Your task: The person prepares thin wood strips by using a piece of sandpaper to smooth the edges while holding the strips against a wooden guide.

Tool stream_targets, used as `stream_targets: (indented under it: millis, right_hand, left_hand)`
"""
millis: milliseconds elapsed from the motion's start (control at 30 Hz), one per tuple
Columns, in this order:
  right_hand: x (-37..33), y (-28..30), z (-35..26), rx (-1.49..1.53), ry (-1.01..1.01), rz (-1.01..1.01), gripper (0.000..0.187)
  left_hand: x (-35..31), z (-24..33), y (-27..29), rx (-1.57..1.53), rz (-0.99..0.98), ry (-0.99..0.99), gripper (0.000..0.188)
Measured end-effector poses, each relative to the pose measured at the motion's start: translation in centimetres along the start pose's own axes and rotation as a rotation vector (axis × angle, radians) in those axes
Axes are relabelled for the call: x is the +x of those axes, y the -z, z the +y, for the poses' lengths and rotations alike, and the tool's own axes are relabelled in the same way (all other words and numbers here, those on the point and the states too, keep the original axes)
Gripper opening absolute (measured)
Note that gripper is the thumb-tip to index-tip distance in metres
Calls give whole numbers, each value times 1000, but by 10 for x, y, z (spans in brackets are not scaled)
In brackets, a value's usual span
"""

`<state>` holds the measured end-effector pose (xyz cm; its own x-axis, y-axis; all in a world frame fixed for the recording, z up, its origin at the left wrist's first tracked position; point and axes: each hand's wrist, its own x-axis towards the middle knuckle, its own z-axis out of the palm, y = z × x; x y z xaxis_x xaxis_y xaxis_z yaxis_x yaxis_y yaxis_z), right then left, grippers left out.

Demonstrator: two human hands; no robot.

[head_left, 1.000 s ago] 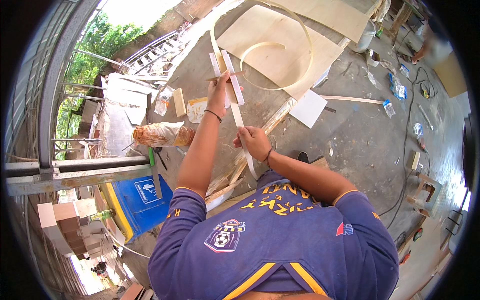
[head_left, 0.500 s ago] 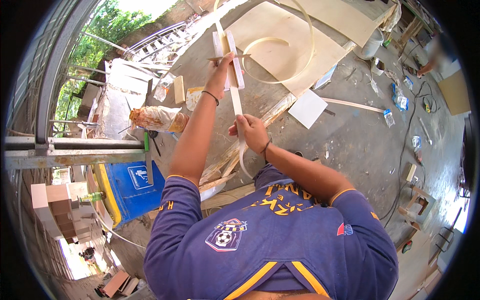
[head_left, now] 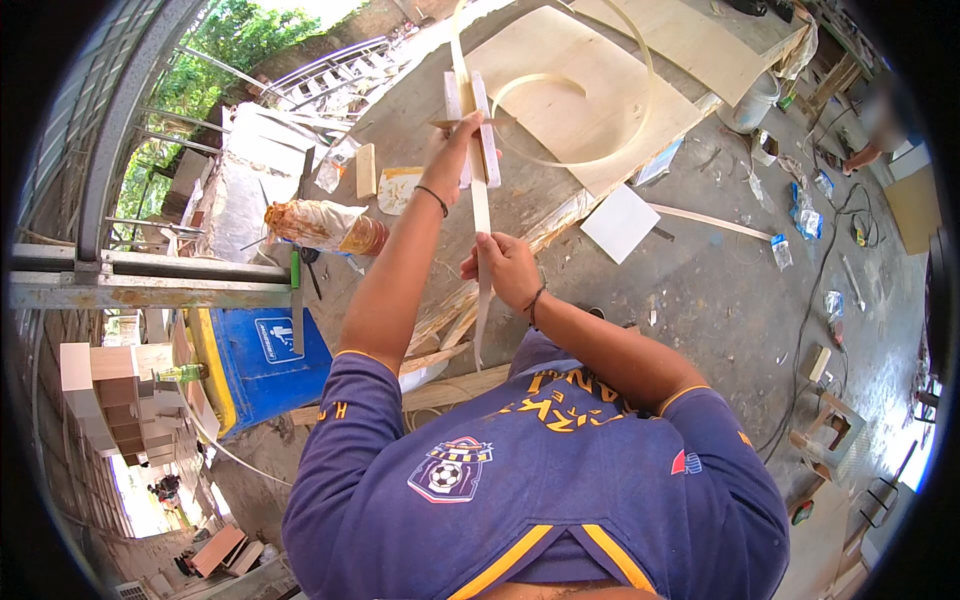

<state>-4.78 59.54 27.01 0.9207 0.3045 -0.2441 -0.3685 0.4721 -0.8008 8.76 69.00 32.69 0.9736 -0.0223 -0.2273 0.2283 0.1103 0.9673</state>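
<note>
A long pale strip, like thin edge banding (head_left: 481,208), runs through a channel in a small wooden jig (head_left: 486,160) with white side rails. Across the jig lies a thin flat blade (head_left: 455,124). My left hand (head_left: 452,155) is closed around the jig near the blade; its fingertips are partly hidden. Closer to my body, my right hand (head_left: 510,272) pinches the strip between thumb and fingers, and the strip's free tail hangs below it. Beyond the jig the rest of the strip curls in a wide loop over a plywood sheet (head_left: 570,75).
On the worktable at left are a glue-stained wrapped container (head_left: 325,226), a small wood block (head_left: 366,171) and a stained pale piece (head_left: 400,190). A blue bin (head_left: 275,375) stands below. A white square panel (head_left: 620,224) lies right; cables (head_left: 812,300) cross the floor. Another person (head_left: 885,125) is far right.
The strip's tail below my right hand has swung from a rightward curve to hanging nearly straight. The whole view has shifted slightly; both hands keep their grips.
</note>
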Motion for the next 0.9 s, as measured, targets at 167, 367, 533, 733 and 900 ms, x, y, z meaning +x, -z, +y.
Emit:
stream_targets:
  millis: [167, 367, 533, 733, 900]
  right_hand:
    - [25, 12, -31, 61, -21, 84, 32]
    - [1, 11, -9, -46, -19, 9, 32]
    - [-6, 17, 2, 62, -86, 0, 32]
    - [12, 25, -23, 46, -43, 6, 31]
    - [-24, 22, 10, 53, -72, -26, 34]
  left_hand:
    - [-14, -17, -16, 51, 3, -6, 42]
    - [-5, -10, -4, 31, -8, 49, 47]
    - [-6, -22, -2, 56, -1, 79, 52]
    - [-16, -25, -16, 48, 0, 81, 45]
    - [-16, -20, -12, 76, -22, 89, 49]
